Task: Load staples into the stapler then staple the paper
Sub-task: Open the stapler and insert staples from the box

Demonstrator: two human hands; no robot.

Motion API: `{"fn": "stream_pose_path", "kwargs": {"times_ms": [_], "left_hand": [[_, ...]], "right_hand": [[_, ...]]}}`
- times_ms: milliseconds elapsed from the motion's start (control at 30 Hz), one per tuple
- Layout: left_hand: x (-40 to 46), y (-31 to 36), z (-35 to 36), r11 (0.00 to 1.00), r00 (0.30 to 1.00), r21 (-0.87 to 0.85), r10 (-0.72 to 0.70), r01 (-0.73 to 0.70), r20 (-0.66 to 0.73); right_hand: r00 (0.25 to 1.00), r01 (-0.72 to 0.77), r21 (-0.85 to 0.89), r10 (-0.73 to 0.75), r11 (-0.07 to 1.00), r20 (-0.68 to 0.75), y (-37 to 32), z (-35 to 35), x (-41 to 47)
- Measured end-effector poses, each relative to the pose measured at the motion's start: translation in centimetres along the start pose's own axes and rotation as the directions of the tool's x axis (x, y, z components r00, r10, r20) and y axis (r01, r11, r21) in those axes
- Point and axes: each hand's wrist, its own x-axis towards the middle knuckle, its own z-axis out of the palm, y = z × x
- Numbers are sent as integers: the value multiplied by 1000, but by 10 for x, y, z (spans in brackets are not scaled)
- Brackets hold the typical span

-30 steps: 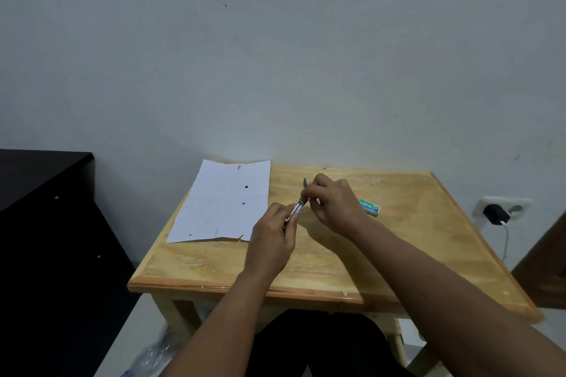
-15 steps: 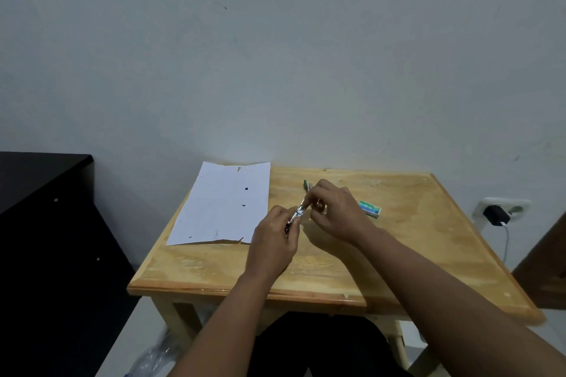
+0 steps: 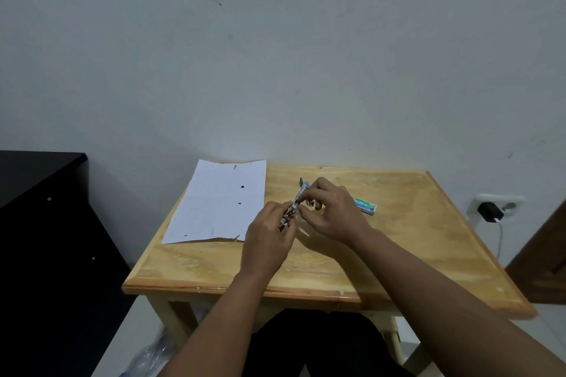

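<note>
A small metal stapler [image 3: 293, 206] with a green far end is held over the middle of the wooden table [image 3: 413, 242]. My left hand [image 3: 268, 243] grips its near end. My right hand [image 3: 332, 213] pinches its upper part with curled fingers; whether staples sit between those fingers I cannot tell. The white sheet of paper [image 3: 219, 202] lies flat on the table's far left, just left of my hands. A green and white staple box [image 3: 366, 205] lies on the table right behind my right hand.
A black cabinet [image 3: 39, 223] stands left of the table. A wall socket with a black charger [image 3: 490, 211] is at the right, beside a dark brown door. The grey wall runs directly behind the table.
My right hand's fingers shifted slightly along the stapler's top. The left hand and the stapler stayed almost in place. Paper and box did not move.
</note>
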Motion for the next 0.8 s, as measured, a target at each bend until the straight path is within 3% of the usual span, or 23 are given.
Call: {"fn": "stream_pose_path", "kwargs": {"times_ms": [333, 533, 800], "left_hand": [[1, -3, 1, 996, 999, 71, -45, 45, 8], [1, -2, 3, 994, 997, 83, -73, 71, 15], [1, 1, 0, 987, 996, 140, -82, 78, 23]], "right_hand": [[995, -93, -24, 94, 995, 45, -15, 1, 9], [953, -284, 58, 275, 957, 126, -19, -5, 18], [898, -414, 40, 401, 909, 179, -30, 3, 21]]}}
